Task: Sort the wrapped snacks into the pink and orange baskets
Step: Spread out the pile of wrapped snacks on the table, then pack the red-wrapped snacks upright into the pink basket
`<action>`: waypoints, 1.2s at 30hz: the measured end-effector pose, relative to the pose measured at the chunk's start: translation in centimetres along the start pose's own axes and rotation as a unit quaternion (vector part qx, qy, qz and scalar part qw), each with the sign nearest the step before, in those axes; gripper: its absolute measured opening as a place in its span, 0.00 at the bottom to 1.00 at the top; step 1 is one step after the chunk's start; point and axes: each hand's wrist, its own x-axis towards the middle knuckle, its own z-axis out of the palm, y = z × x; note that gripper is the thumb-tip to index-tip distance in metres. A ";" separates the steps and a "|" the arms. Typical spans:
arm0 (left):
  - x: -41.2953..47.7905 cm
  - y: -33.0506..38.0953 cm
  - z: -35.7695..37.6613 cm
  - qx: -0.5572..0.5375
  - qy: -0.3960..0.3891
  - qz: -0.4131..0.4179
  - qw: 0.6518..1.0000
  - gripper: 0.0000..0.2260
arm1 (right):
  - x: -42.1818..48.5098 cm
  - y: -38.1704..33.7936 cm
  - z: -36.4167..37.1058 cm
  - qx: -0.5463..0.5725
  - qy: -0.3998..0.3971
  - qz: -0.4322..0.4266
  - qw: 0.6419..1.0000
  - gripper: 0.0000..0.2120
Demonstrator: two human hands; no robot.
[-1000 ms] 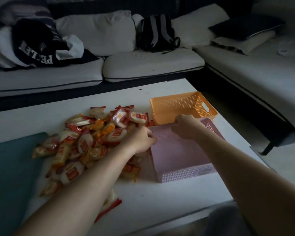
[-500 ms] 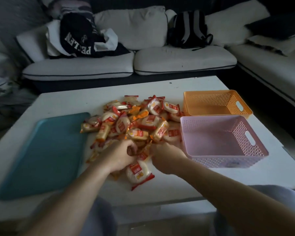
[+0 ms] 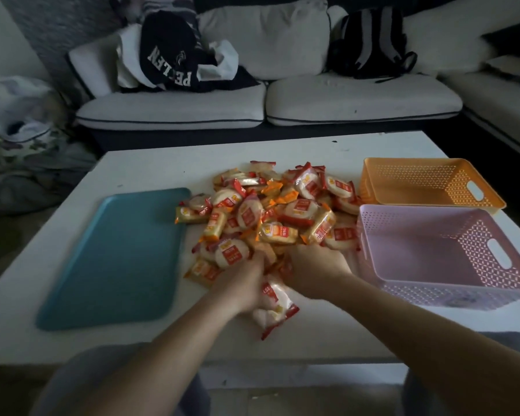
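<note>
Both hands at the near edge of the snack heap, fingers among the wrappers.

Your left hand (image 3: 242, 285) lies knuckles up, its fingertips against a round red-labelled packet (image 3: 231, 253); it is blurred, so you cannot tell whether it grasps anything. Your right hand (image 3: 315, 270) sits just beside it with fingers hidden under wrappers, so its hold is equally undetermined. 1 loose packet (image 3: 275, 307) lies between your 2 wrists. The pile of wrapped snacks (image 3: 282, 211) spreads away from both hands. The pink basket (image 3: 433, 291) stands just right of your right hand, with the orange basket (image 3: 403, 160) directly behind it. A teal tray (image 3: 117, 256) lies left of the pile on the white table (image 3: 282, 150).
</note>
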 end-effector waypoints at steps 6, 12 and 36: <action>0.9 -5.7 -5.4 -0.244 0.042 -0.076 0.966 0.16 | 4.6 1.8 -1.7 0.016 0.134 0.017 0.991 0.25; 1.9 -7.1 -5.2 -0.293 0.047 -0.101 0.950 0.12 | 8.2 3.8 -1.2 -0.046 0.018 0.114 0.992 0.26; 4.2 -11.4 -10.3 -0.505 0.186 -0.176 0.825 0.11 | 12.6 -3.9 -6.9 0.264 0.013 0.047 0.963 0.17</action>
